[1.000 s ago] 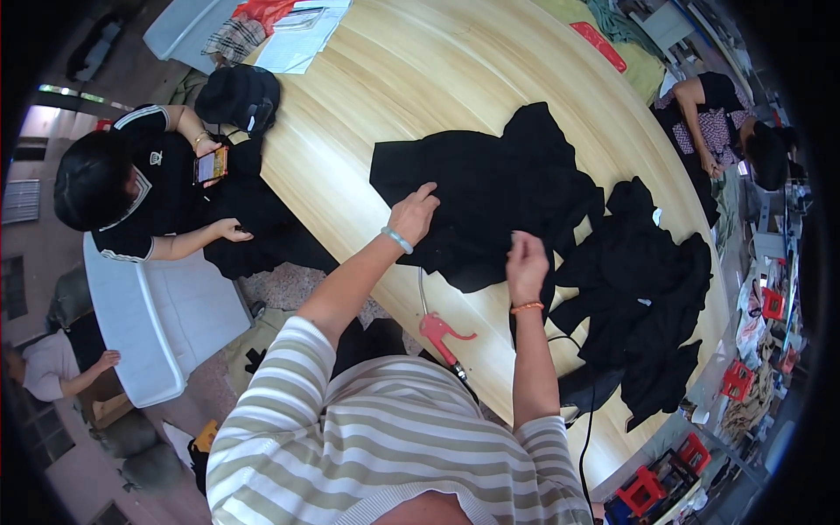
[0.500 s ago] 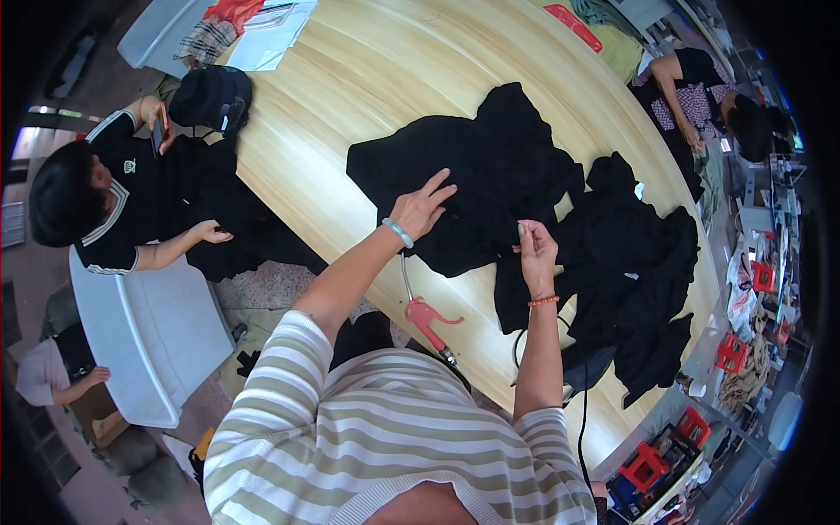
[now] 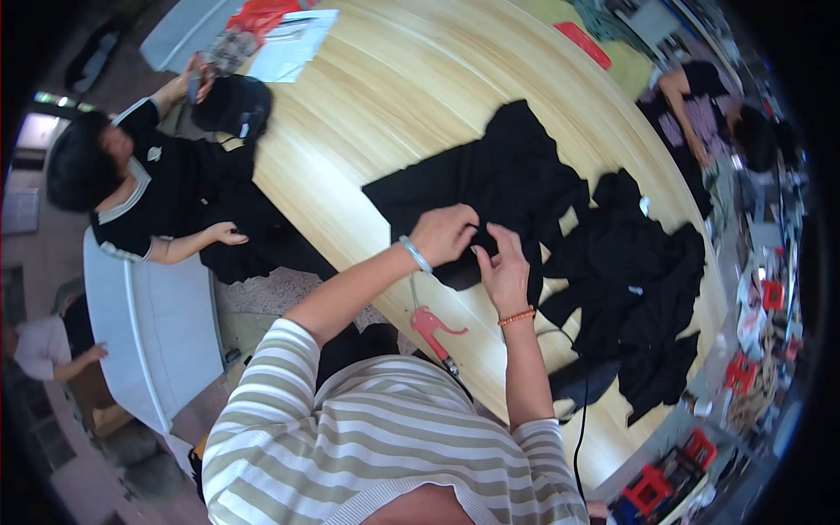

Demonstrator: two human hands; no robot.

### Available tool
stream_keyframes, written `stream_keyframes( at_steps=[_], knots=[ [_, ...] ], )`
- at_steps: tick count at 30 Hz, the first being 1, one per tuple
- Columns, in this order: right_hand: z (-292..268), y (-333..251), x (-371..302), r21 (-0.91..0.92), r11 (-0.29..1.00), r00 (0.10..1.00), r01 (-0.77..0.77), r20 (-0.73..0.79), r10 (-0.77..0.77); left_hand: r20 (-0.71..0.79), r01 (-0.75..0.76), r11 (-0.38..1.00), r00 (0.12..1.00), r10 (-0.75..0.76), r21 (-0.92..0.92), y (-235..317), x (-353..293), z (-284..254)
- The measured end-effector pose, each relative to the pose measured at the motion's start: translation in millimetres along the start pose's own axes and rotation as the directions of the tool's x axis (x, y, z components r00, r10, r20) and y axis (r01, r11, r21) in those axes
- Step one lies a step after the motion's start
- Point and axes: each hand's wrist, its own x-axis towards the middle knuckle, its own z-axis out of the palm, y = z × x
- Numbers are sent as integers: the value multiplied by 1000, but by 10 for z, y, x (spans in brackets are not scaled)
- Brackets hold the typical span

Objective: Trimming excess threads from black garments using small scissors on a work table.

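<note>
A black garment (image 3: 516, 166) lies spread on the wooden table in front of me. Above its near part, my left hand (image 3: 444, 234), with a pale bangle at the wrist, is closed with bent fingers on a bit of the black cloth. Close beside it is my right hand (image 3: 506, 269), wearing an orange bead bracelet. Its fingers are curved and the thumb stands apart from them; nothing shows between them. Just below my left wrist, a red air blow gun (image 3: 430, 328) with a thin metal nozzle rests at the table edge.
More black garments (image 3: 634, 254) are heaped to the right. A black cap (image 3: 232, 109) and papers (image 3: 293, 44) are at the far left of the table (image 3: 394, 70). One person (image 3: 149, 184) sits at the left; another (image 3: 700, 105) bends at the far right. A dark cable (image 3: 584, 429) hangs by my right arm.
My left hand has gone from lying spread on the garment to closed fingers. My right hand has moved left, up to it. The garment's near part has been drawn up.
</note>
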Motion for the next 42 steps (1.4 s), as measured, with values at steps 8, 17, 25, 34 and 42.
stream_keyframes(
  at_steps=[8, 17, 25, 34, 42],
  knots=[
    [129, 247, -127, 353, 918, 983, -181, 87, 160, 7, -82, 996, 997, 82, 45, 173, -99, 12],
    [63, 53, -140, 110, 994, 1000, -22, -8, 23, 160, -60, 972, 987, 24, 228, 273, -117, -81],
    [37, 17, -272, 129, 978, 985, 163, -70, -155, 248, -148, 907, 968, 50, 394, 443, -143, 4],
    [-84, 129, -80, 442, 871, 972, -216, 180, 150, 121, -198, 904, 979, 163, 380, 358, 25, 22],
    [-334, -24, -84, 658, 659, 929, -364, 205, 308, 121, 174, 951, 982, -147, -255, 653, -382, -183]
  ],
)
